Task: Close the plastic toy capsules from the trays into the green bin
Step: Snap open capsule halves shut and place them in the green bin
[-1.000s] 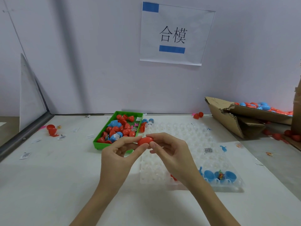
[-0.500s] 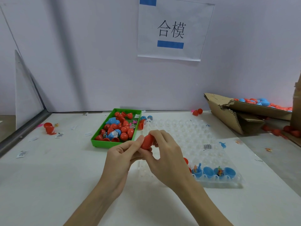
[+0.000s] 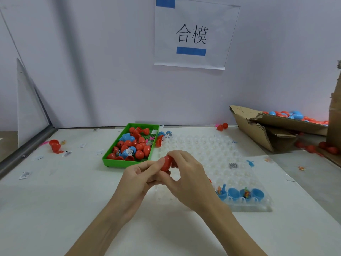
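Note:
Both hands hold one red capsule [image 3: 167,163] above the near left part of the clear plastic tray [image 3: 212,156]. My left hand [image 3: 140,177] pinches it from the left, thumb on top. My right hand [image 3: 186,177] curls its fingers over it from the right and hides part of it. The green bin [image 3: 108,161] lies just behind the hands, filled with several red and blue capsules. Three open blue capsule halves [image 3: 239,194] with small toys sit in the tray's near right corner.
A torn cardboard box [image 3: 258,130] with red and blue capsules stands at the back right. Loose red capsules [image 3: 55,145] lie at the far left, others [image 3: 222,126] near the wall. Paper slips are scattered on the white table [image 3: 55,209].
The red capsule has turned from lying level between my fingertips to a tilted, more upright position. My right fingers have closed further over it. The hands stay in nearly the same place.

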Action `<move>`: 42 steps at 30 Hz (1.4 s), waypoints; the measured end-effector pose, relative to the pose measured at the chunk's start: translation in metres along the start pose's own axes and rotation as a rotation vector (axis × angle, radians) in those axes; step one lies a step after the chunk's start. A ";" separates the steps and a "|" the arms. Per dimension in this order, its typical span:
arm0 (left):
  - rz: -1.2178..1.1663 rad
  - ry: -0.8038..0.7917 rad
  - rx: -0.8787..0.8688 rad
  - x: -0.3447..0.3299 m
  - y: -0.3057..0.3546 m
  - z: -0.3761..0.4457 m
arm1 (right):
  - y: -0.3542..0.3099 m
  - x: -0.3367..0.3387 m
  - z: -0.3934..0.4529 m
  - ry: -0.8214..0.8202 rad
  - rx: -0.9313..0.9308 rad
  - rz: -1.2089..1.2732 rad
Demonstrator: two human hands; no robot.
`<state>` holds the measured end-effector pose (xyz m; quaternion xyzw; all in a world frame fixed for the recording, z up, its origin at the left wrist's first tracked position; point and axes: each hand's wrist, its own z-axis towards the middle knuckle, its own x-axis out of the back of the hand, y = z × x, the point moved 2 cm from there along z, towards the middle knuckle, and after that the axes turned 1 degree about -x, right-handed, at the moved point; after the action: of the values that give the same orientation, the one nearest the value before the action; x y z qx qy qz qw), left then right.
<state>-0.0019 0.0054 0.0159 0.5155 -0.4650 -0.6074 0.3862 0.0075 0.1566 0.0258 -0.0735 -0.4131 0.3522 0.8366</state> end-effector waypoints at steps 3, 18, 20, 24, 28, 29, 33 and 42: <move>-0.148 -0.024 0.083 -0.001 -0.001 0.003 | -0.001 -0.004 0.001 0.026 0.025 0.058; -0.238 -0.144 0.169 -0.003 -0.009 0.004 | -0.007 0.002 0.001 -0.052 0.030 0.066; -0.192 -0.147 0.147 -0.004 -0.011 0.004 | -0.004 0.001 0.001 -0.083 0.028 0.048; -0.144 -0.186 0.096 -0.005 -0.010 0.003 | 0.001 0.001 0.002 -0.076 0.048 0.096; -0.415 -0.237 0.160 -0.006 -0.009 0.004 | 0.001 -0.001 0.002 -0.025 0.003 0.234; -0.461 -0.254 0.167 -0.006 -0.008 0.003 | -0.001 -0.002 0.002 -0.020 -0.007 0.294; -0.328 -0.186 0.125 -0.006 -0.010 0.003 | -0.002 -0.004 0.002 0.002 -0.048 0.376; -0.024 -0.073 -0.016 -0.002 -0.007 0.003 | 0.003 -0.009 0.001 -0.062 -0.073 0.190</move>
<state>-0.0046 0.0101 0.0096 0.4956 -0.4676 -0.6341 0.3657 0.0018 0.1526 0.0194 -0.1319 -0.4426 0.4170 0.7828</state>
